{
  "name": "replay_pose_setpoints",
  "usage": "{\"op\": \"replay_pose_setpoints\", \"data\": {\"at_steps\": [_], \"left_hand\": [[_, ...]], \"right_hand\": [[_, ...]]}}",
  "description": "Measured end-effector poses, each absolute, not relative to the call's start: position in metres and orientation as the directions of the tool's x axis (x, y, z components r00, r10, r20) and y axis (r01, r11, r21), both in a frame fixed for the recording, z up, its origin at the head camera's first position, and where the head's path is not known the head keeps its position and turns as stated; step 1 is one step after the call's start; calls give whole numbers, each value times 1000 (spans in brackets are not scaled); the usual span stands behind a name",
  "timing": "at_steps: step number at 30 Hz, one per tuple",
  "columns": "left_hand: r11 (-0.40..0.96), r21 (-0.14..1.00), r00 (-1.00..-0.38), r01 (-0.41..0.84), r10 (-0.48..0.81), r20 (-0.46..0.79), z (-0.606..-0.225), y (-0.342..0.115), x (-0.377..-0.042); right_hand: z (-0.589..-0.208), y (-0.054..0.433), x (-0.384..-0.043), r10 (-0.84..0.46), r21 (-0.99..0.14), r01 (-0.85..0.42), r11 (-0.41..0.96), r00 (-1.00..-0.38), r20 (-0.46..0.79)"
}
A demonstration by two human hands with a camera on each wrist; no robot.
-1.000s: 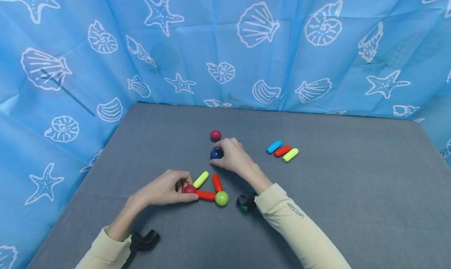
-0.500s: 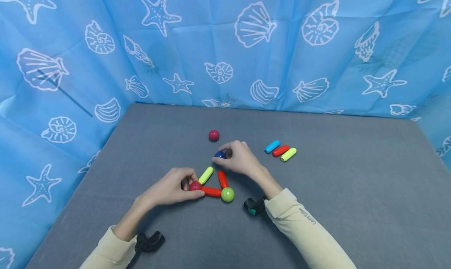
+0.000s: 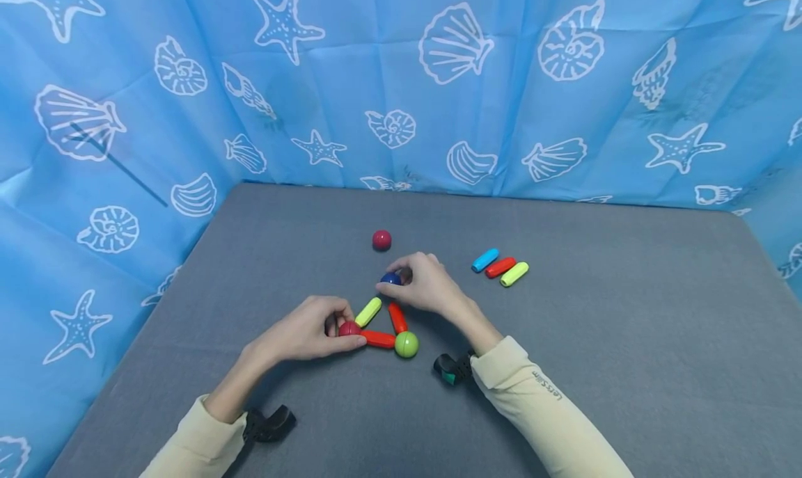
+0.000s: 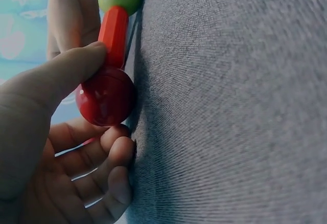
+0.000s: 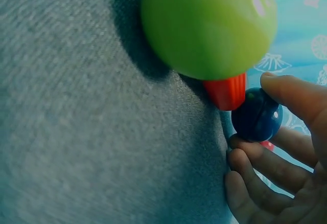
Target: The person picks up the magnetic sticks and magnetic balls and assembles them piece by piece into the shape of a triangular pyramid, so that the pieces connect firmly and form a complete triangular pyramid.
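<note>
My left hand (image 3: pixel 303 330) pinches a dark red ball (image 4: pixel 106 97) between thumb and fingers, low over the grey cloth. From this ball run a red rod (image 3: pixel 379 339), which ends at a green ball (image 3: pixel 406 344), and a yellow rod (image 3: pixel 368 312) slanting away from me. A second red rod (image 3: pixel 397 317) leads from the green ball toward the far side. My right hand (image 3: pixel 427 283) grips a dark blue ball (image 5: pixel 256 114) by thumb and fingertips, just beyond the far ends of the yellow rod and second red rod.
Another dark red ball (image 3: pixel 381 240) lies farther back. To the right, a blue rod (image 3: pixel 485 260), a red rod (image 3: pixel 500 267) and a yellow rod (image 3: pixel 514 275) lie side by side. A blue shell-print curtain (image 3: pixel 401 81) borders the grey table (image 3: pixel 595 325).
My left hand has shifted right and slightly away from me, and the joined rods and green ball moved with it. The blue ball in my right hand has come slightly right and nearer.
</note>
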State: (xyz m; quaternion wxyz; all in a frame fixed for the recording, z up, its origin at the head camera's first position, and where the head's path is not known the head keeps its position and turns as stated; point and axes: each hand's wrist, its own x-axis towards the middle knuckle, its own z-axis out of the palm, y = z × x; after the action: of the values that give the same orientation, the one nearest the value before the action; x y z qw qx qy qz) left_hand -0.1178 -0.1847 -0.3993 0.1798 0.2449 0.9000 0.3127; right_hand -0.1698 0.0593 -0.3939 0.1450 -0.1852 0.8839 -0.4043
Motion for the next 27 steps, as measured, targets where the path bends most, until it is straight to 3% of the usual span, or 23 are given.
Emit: {"op": "replay_pose_setpoints", "data": {"at_steps": [27], "left_hand": [[656,672,-827,342,550,-116,-401,-184,-115]], "right_hand": [[-396,53,-166,-465,-745,-246,620,-880,-96]]}}
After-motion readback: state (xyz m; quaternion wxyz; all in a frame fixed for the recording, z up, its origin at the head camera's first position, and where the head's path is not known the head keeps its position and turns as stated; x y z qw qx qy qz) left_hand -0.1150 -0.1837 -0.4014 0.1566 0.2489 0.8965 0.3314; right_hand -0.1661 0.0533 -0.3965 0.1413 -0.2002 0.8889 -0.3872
